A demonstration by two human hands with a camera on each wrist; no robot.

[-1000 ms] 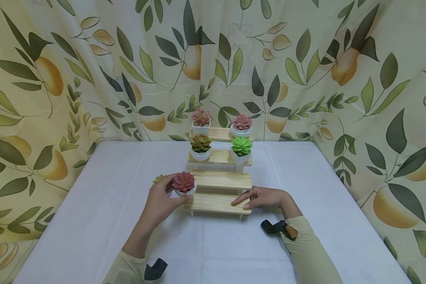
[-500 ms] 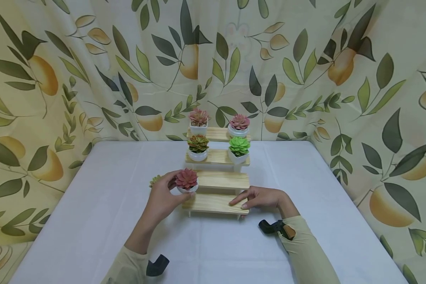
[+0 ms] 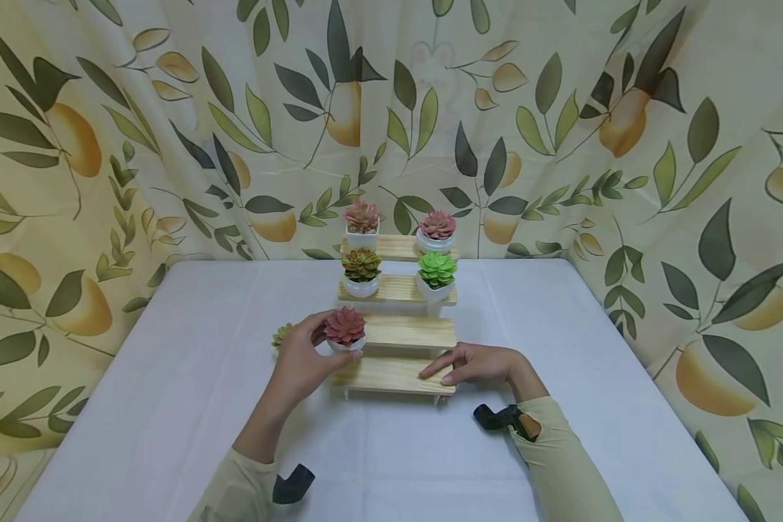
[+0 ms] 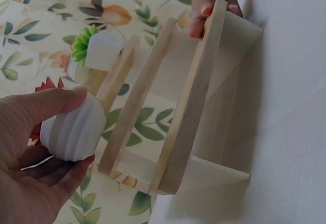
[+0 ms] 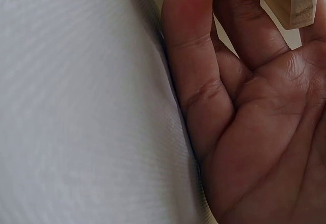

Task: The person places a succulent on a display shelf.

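Note:
My left hand (image 3: pixel 302 362) grips a red potted succulent (image 3: pixel 345 328) by its small white pot, thumb on the near side. In the left wrist view the ribbed pot (image 4: pixel 76 130) is held tilted, clear of the steps of a wooden tiered stand (image 4: pixel 186 107). From the head, the plant overlaps the left end of the second-lowest step (image 3: pixel 409 331). At the right end of the lowest step (image 3: pixel 388 375), my right hand (image 3: pixel 479 364) holds the board, index finger and thumb on top, other fingers below. The board's corner (image 5: pixel 304 5) shows between fingers in the right wrist view.
Two pink succulents (image 3: pixel 362 217) stand on the top step. A reddish-green succulent (image 3: pixel 362 270) and a bright green succulent (image 3: pixel 437 272) stand one step lower. A yellow-green succulent (image 3: pixel 282 334) is partly hidden behind my left hand. A patterned curtain (image 3: pixel 235 130) hangs behind the white table (image 3: pixel 222 326).
The left hand has moved the red succulent slightly right and up, further over the second-lowest step's left end. The right hand keeps its hold. The head view has shifted a little.

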